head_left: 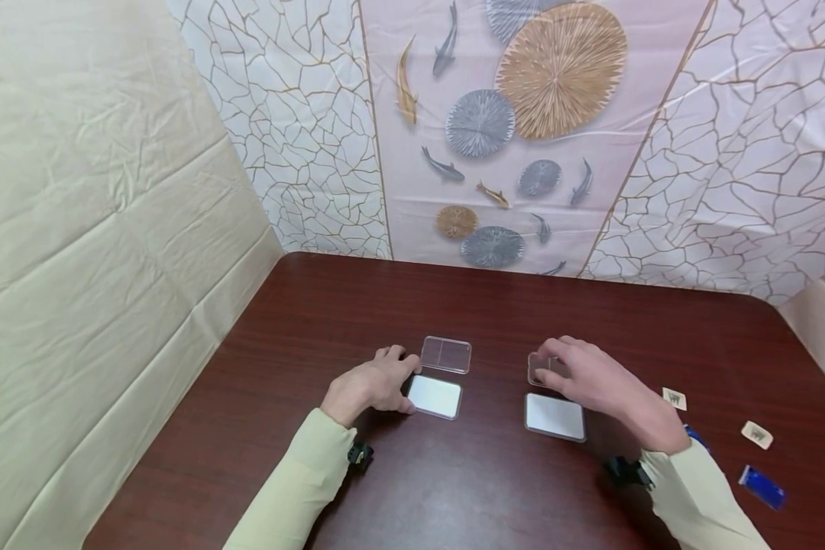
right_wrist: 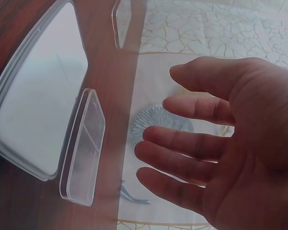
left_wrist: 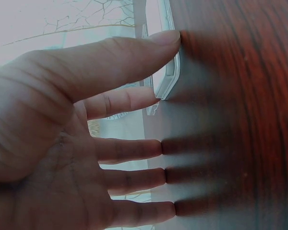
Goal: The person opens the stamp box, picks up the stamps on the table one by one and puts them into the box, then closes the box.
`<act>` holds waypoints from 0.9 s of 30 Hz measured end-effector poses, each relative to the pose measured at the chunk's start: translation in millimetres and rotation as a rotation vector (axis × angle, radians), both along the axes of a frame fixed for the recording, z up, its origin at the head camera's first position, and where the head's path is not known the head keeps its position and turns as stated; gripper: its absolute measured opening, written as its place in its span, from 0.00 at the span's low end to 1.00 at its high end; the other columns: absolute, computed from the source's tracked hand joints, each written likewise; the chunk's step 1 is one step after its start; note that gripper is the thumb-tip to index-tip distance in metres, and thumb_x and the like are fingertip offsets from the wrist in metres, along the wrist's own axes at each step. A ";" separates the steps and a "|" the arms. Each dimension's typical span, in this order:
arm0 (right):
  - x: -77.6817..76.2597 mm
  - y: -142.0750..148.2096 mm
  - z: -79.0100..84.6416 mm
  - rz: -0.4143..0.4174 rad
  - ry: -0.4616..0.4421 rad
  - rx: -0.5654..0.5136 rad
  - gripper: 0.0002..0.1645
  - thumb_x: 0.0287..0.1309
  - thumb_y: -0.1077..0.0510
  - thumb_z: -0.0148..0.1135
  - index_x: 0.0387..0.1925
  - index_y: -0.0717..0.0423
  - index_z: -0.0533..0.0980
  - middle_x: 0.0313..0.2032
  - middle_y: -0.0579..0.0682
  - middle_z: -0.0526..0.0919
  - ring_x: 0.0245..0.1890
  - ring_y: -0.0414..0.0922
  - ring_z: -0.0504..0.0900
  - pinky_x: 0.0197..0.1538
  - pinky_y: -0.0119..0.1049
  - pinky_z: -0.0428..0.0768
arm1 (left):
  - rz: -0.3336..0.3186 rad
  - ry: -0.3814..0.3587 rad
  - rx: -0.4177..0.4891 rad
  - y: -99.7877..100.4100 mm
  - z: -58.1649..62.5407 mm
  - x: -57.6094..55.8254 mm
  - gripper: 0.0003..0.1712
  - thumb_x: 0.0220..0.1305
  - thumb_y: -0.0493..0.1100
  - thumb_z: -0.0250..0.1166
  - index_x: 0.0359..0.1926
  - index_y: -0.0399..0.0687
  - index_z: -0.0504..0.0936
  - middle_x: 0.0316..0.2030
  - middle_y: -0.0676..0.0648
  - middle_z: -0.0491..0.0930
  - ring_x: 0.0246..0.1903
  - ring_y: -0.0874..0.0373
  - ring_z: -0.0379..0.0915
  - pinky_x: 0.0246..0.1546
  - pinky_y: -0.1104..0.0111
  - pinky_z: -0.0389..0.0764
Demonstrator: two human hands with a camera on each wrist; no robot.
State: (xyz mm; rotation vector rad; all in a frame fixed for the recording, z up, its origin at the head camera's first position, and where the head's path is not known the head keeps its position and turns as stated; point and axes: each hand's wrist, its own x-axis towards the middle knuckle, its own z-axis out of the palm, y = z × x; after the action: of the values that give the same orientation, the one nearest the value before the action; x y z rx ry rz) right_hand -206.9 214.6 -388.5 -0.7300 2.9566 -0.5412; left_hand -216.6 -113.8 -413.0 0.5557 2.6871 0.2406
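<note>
A flat clear case with a white face (head_left: 435,396) lies on the dark wooden table. At its left side is my left hand (head_left: 378,382), with thumb and index fingertip by its corners; the other fingertips rest on the table in the left wrist view. Just beyond it lies a clear lid-like plastic piece (head_left: 445,355). My right hand (head_left: 587,378) hovers with spread fingers over a second clear piece (right_wrist: 84,151), partly hidden in the head view, and holds nothing. Nearer to me is another white-faced case (head_left: 554,417).
Two small pale square tiles with dark prints, one (head_left: 674,398) by the right wrist and one (head_left: 757,435) farther right, lie on the table. A blue packet (head_left: 761,487) is near them. Another blue thing (head_left: 697,438) is mostly hidden behind the right forearm. Patterned cloth hangs behind the table.
</note>
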 end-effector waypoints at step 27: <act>4.0 55.0 10.8 -0.162 0.022 -0.026 0.17 0.60 0.52 0.66 0.45 0.58 0.78 0.39 0.54 0.84 0.39 0.50 0.82 0.42 0.48 0.78 | -0.002 0.000 0.008 0.0 0.9 1.3 0.31 0.56 0.53 0.73 0.58 0.54 0.72 0.65 0.43 0.64 0.63 0.47 0.61 0.54 0.57 0.74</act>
State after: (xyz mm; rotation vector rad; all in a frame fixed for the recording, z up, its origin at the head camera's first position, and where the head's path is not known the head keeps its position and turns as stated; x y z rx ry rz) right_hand -203.0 269.6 -377.7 -0.5031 3.0521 -0.5854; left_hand -215.3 -113.8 -412.1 0.5602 2.6864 0.2510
